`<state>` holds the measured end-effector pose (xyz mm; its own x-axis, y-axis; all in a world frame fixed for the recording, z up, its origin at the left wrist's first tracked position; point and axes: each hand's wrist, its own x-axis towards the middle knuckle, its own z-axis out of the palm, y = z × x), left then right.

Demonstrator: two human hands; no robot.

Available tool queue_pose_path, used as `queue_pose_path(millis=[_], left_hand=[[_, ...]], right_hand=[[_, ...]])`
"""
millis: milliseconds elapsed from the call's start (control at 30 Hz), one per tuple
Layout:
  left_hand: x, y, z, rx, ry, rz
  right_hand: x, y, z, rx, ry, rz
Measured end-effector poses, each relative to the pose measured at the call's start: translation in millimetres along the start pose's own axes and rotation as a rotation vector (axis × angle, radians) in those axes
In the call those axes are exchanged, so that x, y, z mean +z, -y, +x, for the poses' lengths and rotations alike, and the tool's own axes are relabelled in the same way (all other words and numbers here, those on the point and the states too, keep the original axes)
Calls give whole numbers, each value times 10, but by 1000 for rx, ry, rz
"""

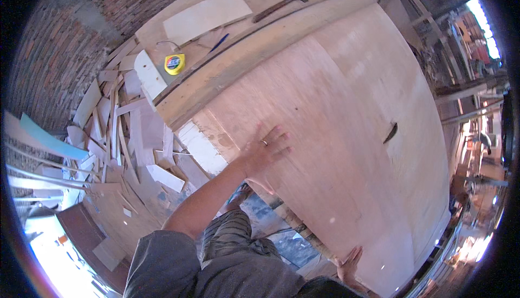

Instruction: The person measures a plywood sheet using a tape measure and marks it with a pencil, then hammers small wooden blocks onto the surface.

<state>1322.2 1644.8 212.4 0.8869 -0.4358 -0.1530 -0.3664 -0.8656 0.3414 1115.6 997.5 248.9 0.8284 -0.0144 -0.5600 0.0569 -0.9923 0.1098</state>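
A broad sheet of pale plywood (pixel 336 135) lies in front of me on the worktable. My left hand (pixel 265 147) rests flat on it near its left edge, with fingers spread and a ring on one finger. My right hand (pixel 351 263) is at the sheet's near edge, its fingers stretched out over the surface and holding nothing. Beyond the left hand, a long wooden board (pixel 233 76) runs across the work surface. Behind that board are a yellow tape measure (pixel 174 64), a blue pen (pixel 219 43) and a hammer (pixel 280 5).
A curved plywood offcut (pixel 208 15) lies on the far part, and a smaller pale piece (pixel 149 75) is beside the tape. A dark curved mark or object (pixel 391 133) shows on the sheet. Wood scraps (pixel 122 119) are heaped left, below a brick wall (pixel 59 49).
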Motion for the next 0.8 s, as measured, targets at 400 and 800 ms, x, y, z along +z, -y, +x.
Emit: queue_pose_path(millis=[400, 800], left_hand=[[121, -170, 110, -65, 19, 124], [149, -306, 116, -18, -109, 271]], right_hand=[[-54, -83, 116, 7, -128, -101], [308, -294, 145, 30, -347, 26]])
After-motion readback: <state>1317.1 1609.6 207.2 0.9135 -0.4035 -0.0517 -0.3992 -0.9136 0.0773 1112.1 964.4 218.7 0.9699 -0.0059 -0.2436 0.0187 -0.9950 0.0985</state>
